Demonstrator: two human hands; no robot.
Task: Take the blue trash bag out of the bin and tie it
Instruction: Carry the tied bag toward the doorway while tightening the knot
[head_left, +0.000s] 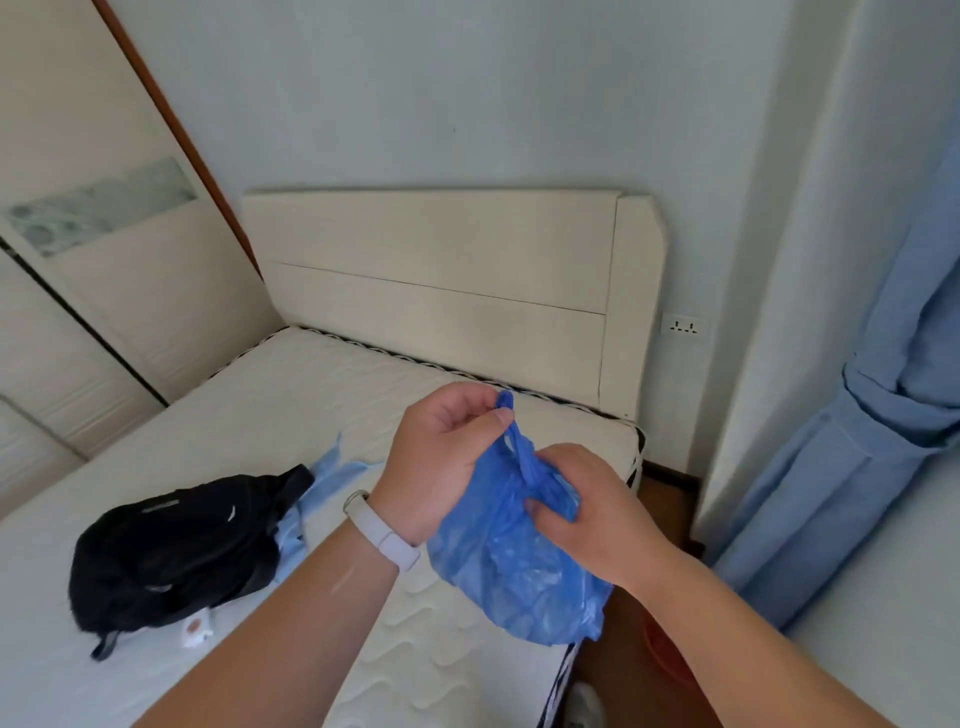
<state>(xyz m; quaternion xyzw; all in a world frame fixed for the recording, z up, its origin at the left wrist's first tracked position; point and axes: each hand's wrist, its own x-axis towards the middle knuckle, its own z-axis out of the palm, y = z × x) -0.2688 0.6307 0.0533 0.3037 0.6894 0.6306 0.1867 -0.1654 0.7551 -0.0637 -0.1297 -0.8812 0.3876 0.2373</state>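
The blue trash bag (511, 561) hangs in the air above the corner of the bare mattress (291, 405), already out of its bin. The left hand (441, 457) pinches one twisted handle upward, while the right hand (587, 512) clamps the gathered neck, presumably to keep it steady for knotting. A black backpack (176, 551) lies well apart.

My view, 2 bare forearms, no sleeves. Left hand (441, 462): pale wristband (382, 530) w/ slim oblong face, strap loop. Right hand (597, 514): nothing worn.
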